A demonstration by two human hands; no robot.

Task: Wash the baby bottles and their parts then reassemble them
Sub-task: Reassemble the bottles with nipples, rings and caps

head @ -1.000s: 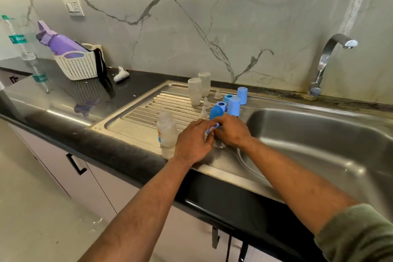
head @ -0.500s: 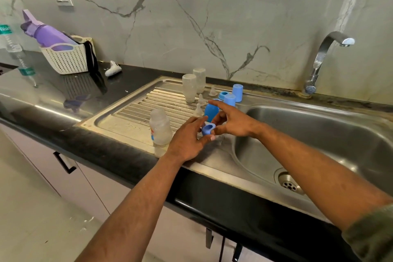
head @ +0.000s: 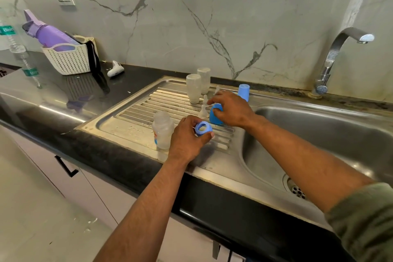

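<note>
Blue ring [head: 203, 128] sits pinched in the left hand [head: 188, 140] above the drainer [head: 136, 117]; the right hand [head: 232, 109] grips a blue cap [head: 214, 115] just beyond. Light, wet plastic, probably slippery: hold by the rim.

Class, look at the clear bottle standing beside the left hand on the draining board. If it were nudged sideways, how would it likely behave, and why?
The clear bottle looks empty and plastic, so probably light and easily shifted. It stands upright, tall on a narrow base, on the ribbed draining board, so a nudge could tip it. Once down, its round body would likely roll. The board looks wet, so it may slide too.
</note>
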